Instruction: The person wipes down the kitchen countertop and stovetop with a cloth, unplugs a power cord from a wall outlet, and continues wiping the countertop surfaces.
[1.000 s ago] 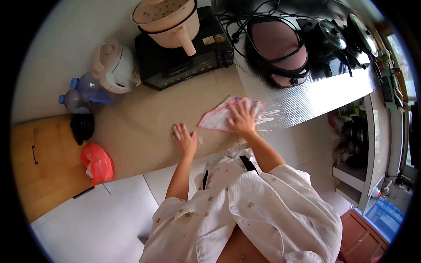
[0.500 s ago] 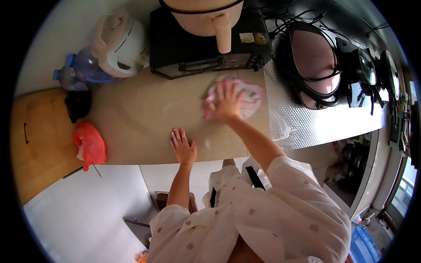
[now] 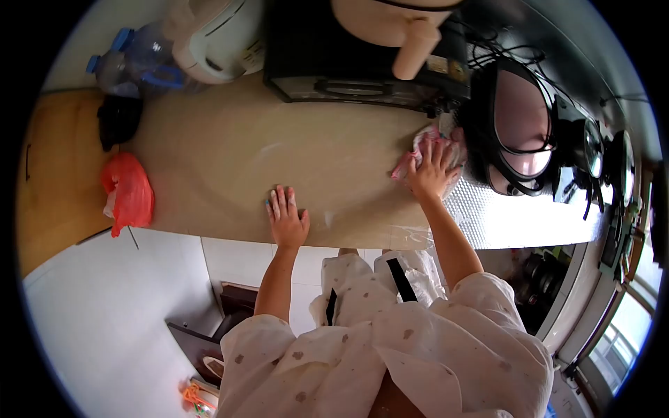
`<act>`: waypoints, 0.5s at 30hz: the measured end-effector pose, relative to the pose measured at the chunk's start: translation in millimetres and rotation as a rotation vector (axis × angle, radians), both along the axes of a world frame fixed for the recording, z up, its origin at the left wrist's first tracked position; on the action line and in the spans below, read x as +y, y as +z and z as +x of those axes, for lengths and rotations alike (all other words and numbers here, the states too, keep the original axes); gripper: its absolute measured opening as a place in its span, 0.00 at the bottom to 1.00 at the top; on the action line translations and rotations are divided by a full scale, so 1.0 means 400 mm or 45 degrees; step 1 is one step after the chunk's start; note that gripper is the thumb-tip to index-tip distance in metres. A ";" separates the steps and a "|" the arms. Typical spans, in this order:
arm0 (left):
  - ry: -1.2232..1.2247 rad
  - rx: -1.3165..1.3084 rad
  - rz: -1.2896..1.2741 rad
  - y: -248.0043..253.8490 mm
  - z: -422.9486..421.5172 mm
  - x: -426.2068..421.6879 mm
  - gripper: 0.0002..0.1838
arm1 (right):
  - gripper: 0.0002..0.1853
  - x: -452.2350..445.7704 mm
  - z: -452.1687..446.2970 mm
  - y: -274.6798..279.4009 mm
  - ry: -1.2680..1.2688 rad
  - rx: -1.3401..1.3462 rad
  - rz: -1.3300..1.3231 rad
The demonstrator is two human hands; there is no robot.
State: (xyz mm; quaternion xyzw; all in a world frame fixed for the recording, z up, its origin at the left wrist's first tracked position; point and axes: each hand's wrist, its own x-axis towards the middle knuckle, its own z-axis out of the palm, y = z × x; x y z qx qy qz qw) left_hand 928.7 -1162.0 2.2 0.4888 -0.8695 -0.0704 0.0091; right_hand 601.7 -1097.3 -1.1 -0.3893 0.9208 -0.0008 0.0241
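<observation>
My left hand (image 3: 287, 221) lies flat on the tan countertop (image 3: 209, 167) near its front edge, fingers spread, with nothing in it. Farther right, my right hand (image 3: 431, 173) presses with spread fingers on a crumpled pink and white cloth (image 3: 456, 143). The cloth lies where the tan surface meets the silver textured sheet (image 3: 488, 216), just in front of the black oven (image 3: 355, 70) and left of a pink and black appliance (image 3: 519, 118). Part of the cloth is hidden under the palm.
A light pot (image 3: 390, 31) tops the oven. A white appliance (image 3: 223, 42), plastic bottles (image 3: 143, 59), a black bag (image 3: 118, 120) and a red bag (image 3: 129, 191) are at the left. Dark pans (image 3: 589, 150) and cables (image 3: 498, 49) are at the right.
My right hand and the cloth have moved right along the counter, and the cloth is more bunched. My left hand stays flat on the counter. The view has shifted.
</observation>
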 end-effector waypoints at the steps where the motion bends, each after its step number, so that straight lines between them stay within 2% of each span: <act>1: 0.001 0.021 0.024 0.000 -0.001 0.000 0.36 | 0.35 -0.014 0.011 -0.012 -0.064 -0.011 0.020; 4: 0.042 0.002 0.093 0.004 -0.003 0.000 0.37 | 0.37 -0.111 0.096 -0.018 -0.053 0.028 -0.034; 7: 0.071 -0.026 0.119 -0.008 0.004 -0.002 0.35 | 0.37 -0.242 0.238 0.007 0.304 -0.172 -0.014; 10: 0.032 0.062 0.051 -0.021 0.004 0.002 0.35 | 0.32 -0.329 0.378 0.025 0.802 -0.336 -0.029; 11: 0.038 0.054 0.055 -0.019 0.007 0.004 0.36 | 0.32 -0.321 0.401 0.008 0.791 -0.337 -0.016; 13: 0.021 0.062 0.062 -0.017 0.003 -0.002 0.36 | 0.31 -0.298 0.407 -0.018 1.321 -0.224 -0.084; 15: 0.060 0.020 0.070 -0.015 0.002 -0.001 0.36 | 0.31 -0.202 0.346 -0.008 1.250 -0.324 -0.054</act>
